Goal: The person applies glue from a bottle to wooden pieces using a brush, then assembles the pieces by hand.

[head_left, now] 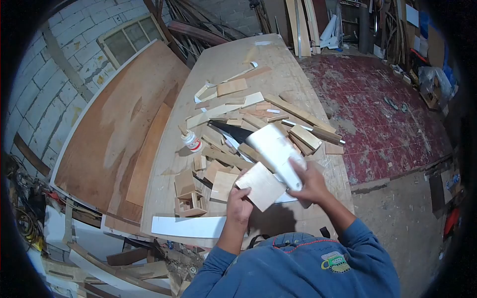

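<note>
Pinching a square plywood piece tight in the left hand — clamping a white board in the closed right hand, over the workbench.

A long plywood workbench runs from near to far through a cluttered workshop. On the left, a white-painted brick wall holds a small-paned window, and a large brown board leans below it. To the right, a worn red floor gives way to bare grey concrete nearer. Planks stand stacked at the far end.
</note>
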The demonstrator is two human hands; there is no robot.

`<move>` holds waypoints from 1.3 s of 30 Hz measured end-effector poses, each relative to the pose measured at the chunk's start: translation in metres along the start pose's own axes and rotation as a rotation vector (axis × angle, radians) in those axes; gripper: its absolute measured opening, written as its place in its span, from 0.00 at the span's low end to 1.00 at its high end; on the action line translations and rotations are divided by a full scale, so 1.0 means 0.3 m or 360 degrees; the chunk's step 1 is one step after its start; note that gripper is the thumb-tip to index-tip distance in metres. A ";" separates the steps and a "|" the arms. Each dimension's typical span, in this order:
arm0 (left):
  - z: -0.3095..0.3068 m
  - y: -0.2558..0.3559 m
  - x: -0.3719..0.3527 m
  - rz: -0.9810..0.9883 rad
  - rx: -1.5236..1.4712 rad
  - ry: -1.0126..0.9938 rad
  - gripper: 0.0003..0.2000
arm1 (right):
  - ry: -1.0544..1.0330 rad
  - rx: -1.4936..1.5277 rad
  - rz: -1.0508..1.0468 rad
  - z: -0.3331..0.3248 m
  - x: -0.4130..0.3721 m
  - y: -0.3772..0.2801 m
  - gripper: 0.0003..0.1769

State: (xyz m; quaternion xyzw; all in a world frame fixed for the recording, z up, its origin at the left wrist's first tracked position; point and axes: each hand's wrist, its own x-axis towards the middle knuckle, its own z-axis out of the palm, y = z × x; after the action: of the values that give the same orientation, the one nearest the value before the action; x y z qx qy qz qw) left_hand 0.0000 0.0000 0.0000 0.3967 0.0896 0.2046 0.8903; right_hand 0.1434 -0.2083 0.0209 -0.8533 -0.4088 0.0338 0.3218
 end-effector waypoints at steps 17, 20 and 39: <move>-0.015 -0.066 0.035 -0.0412 -0.0575 0.0568 0.14 | 0.0303 -0.0003 -0.0575 -0.013 -0.039 -0.084 0.52; 0.010 -0.053 0.043 -0.0387 -0.0416 0.0525 0.15 | 0.0373 0.0057 -0.0340 -0.026 -0.015 -0.120 0.53; -0.032 -0.013 -0.003 -0.0327 -0.0286 0.0438 0.16 | 0.0435 0.0091 -0.0029 -0.072 0.052 -0.039 0.53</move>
State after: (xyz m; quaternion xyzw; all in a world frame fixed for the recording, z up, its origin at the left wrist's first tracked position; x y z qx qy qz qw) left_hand -0.0026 0.0036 -0.0092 0.2726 0.2320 0.1722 0.9177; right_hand 0.1528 -0.2031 0.0478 -0.8367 -0.3678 -0.0742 0.3990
